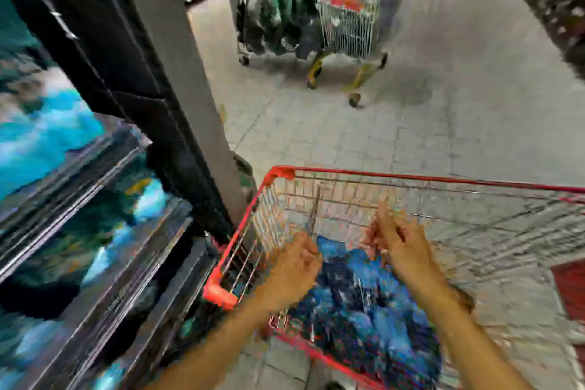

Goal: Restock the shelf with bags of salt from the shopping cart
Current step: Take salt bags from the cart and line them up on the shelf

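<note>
Both hands reached into the shopping cart point(278, 174), probably to gather the next load: the left hand point(292, 266) hovered with fingers loosely curled over the heap of blue bags of salt point(364, 304) in the basket, the right hand point(400, 247) with fingers spread just above them; blur hid whether either touched a bag, and neither clearly held one. The cart stood close against the shelf point(95, 231) on the left, likely to keep the carry short; its tiers already showed blue packs. Beyond lay a pale tiled floor point(348, 136) and a second cart point(348, 16) further down the aisle
</note>
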`<act>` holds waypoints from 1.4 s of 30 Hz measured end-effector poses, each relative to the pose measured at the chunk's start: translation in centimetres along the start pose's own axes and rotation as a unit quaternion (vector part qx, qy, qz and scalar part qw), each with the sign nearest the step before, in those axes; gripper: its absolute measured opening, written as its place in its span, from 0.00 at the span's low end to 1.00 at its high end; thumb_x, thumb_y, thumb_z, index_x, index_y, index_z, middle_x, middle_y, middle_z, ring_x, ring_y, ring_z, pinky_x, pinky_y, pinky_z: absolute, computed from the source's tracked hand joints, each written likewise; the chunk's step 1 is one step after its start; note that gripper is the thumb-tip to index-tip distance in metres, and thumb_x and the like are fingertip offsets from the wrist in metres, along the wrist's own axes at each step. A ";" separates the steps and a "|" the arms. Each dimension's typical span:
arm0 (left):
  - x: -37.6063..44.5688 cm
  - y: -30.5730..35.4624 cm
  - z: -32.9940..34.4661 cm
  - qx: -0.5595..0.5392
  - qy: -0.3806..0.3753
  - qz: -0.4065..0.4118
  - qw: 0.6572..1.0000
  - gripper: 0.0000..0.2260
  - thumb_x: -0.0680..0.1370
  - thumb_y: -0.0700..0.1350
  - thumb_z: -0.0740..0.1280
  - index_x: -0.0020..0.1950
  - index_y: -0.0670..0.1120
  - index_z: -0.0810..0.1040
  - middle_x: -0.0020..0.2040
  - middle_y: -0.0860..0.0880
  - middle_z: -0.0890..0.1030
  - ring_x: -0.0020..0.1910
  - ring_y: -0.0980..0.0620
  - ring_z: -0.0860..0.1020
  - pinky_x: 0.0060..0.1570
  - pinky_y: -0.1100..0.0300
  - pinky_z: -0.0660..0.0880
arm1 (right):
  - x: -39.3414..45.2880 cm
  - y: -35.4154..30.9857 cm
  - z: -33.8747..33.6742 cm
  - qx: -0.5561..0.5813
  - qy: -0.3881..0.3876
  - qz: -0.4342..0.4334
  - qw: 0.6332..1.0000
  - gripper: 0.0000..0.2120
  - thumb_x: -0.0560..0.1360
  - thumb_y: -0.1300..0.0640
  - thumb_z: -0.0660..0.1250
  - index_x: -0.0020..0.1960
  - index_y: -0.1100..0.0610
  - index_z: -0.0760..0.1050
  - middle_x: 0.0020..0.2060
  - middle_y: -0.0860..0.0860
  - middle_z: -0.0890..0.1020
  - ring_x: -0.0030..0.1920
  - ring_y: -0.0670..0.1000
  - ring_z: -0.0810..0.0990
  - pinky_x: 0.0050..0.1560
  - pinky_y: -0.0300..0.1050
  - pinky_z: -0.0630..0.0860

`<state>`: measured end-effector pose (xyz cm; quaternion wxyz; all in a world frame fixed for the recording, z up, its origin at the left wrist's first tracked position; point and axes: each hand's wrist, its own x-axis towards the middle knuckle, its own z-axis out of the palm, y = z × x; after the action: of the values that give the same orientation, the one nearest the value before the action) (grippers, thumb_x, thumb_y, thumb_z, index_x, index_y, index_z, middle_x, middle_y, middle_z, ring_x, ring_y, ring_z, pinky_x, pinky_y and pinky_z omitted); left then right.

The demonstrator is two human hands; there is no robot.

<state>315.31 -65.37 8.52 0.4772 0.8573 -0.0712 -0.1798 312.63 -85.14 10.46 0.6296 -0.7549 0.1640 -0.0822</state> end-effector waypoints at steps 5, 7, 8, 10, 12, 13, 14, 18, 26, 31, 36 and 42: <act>8.3 -6.3 11.1 0.040 -0.140 -0.156 0.977 0.14 0.80 0.38 0.63 0.35 0.48 0.68 0.35 0.44 0.74 0.34 0.48 0.75 0.32 0.60 0.70 | 2.8 14.9 -5.7 -0.060 0.083 0.183 0.978 0.16 0.82 0.60 0.60 0.38 0.63 0.75 0.30 0.56 0.76 0.30 0.48 0.75 0.30 0.42 0.70; 10.9 -9.5 14.6 0.029 -0.167 -0.227 0.959 0.15 0.81 0.39 0.62 0.34 0.46 0.67 0.33 0.42 0.72 0.29 0.47 0.71 0.26 0.62 0.68 | 2.9 21.1 -7.2 -0.087 0.088 0.262 0.957 0.14 0.82 0.59 0.62 0.39 0.63 0.74 0.32 0.59 0.75 0.32 0.52 0.75 0.30 0.43 0.71; 12.1 -11.1 16.1 0.042 -0.180 -0.255 0.949 0.15 0.81 0.40 0.62 0.34 0.45 0.69 0.34 0.42 0.74 0.30 0.46 0.72 0.26 0.62 0.69 | 2.7 24.0 -7.8 -0.092 0.089 0.300 0.945 0.15 0.82 0.57 0.63 0.37 0.61 0.73 0.31 0.57 0.75 0.31 0.52 0.74 0.28 0.41 0.70; 14.7 -14.0 18.5 0.058 -0.177 -0.289 0.939 0.14 0.81 0.42 0.62 0.35 0.43 0.71 0.34 0.42 0.75 0.33 0.45 0.73 0.32 0.57 0.72 | 2.4 29.3 -8.7 -0.111 0.084 0.355 0.924 0.17 0.81 0.58 0.63 0.33 0.57 0.72 0.28 0.55 0.75 0.27 0.51 0.72 0.27 0.40 0.68; 17.6 -17.2 21.0 0.087 -0.168 -0.286 0.939 0.13 0.81 0.42 0.61 0.36 0.41 0.69 0.35 0.41 0.73 0.32 0.46 0.71 0.33 0.56 0.69 | 2.3 33.9 -9.3 -0.161 0.052 0.372 0.913 0.18 0.81 0.58 0.63 0.33 0.56 0.72 0.25 0.53 0.75 0.25 0.49 0.72 0.30 0.42 0.66; 18.7 -18.6 22.2 0.106 -0.165 -0.279 0.940 0.14 0.81 0.42 0.60 0.36 0.40 0.67 0.34 0.42 0.72 0.31 0.46 0.70 0.32 0.57 0.68 | 2.2 35.8 -9.3 -0.185 0.037 0.387 0.903 0.15 0.81 0.56 0.64 0.36 0.58 0.75 0.28 0.54 0.78 0.27 0.49 0.73 0.33 0.43 0.67; 20.0 -20.0 23.3 0.121 -0.155 -0.275 0.941 0.15 0.82 0.42 0.60 0.36 0.42 0.66 0.34 0.43 0.71 0.30 0.47 0.70 0.31 0.58 0.67 | 2.4 37.6 -9.4 -0.206 0.026 0.389 0.897 0.11 0.80 0.56 0.65 0.43 0.61 0.78 0.35 0.57 0.81 0.33 0.51 0.77 0.39 0.43 0.69; 25.1 -24.4 26.6 0.186 -0.111 -0.258 0.942 0.13 0.82 0.47 0.60 0.53 0.35 0.73 0.52 0.37 0.78 0.53 0.36 0.76 0.51 0.46 0.74 | 2.9 44.7 -9.1 -0.376 -0.075 0.414 0.826 0.20 0.77 0.54 0.65 0.65 0.63 0.72 0.61 0.61 0.77 0.60 0.61 0.77 0.60 0.53 0.75; 32.4 -30.8 30.2 0.272 -0.086 -0.266 0.921 0.36 0.78 0.61 0.63 0.70 0.31 0.66 0.64 0.31 0.74 0.62 0.34 0.75 0.60 0.42 0.75 | 4.5 53.4 -9.6 -0.461 -0.079 0.472 0.748 0.39 0.76 0.39 0.65 0.72 0.67 0.61 0.69 0.65 0.68 0.67 0.64 0.71 0.64 0.57 0.73; 33.3 -31.2 32.1 0.322 -0.065 -0.297 0.897 0.46 0.69 0.64 0.74 0.73 0.35 0.63 0.72 0.34 0.64 0.70 0.33 0.66 0.67 0.41 0.68 | 4.3 54.5 -10.1 -0.447 -0.025 0.495 0.744 0.47 0.69 0.31 0.68 0.73 0.64 0.61 0.65 0.63 0.73 0.64 0.64 0.74 0.62 0.58 0.74; 33.2 -32.8 32.7 0.226 -0.022 -0.346 0.910 0.51 0.63 0.67 0.75 0.76 0.42 0.62 0.74 0.38 0.66 0.72 0.36 0.66 0.70 0.41 0.66 | 3.6 53.5 -10.1 -0.398 0.044 0.484 0.778 0.50 0.64 0.34 0.74 0.70 0.64 0.58 0.64 0.63 0.71 0.63 0.65 0.73 0.62 0.60 0.73; 33.3 -32.2 33.9 0.281 0.037 -0.350 0.893 0.54 0.64 0.66 0.75 0.75 0.35 0.57 0.73 0.32 0.62 0.73 0.32 0.60 0.69 0.35 0.63 | 2.1 52.8 -7.5 -0.068 0.159 0.436 0.883 0.29 0.68 0.58 0.78 0.59 0.52 0.63 0.49 0.46 0.77 0.50 0.48 0.80 0.42 0.32 0.71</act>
<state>331.73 -84.85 -42.89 0.1251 0.9311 0.2036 -0.2757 304.50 -100.86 -39.85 0.5141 -0.6252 0.5799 0.0928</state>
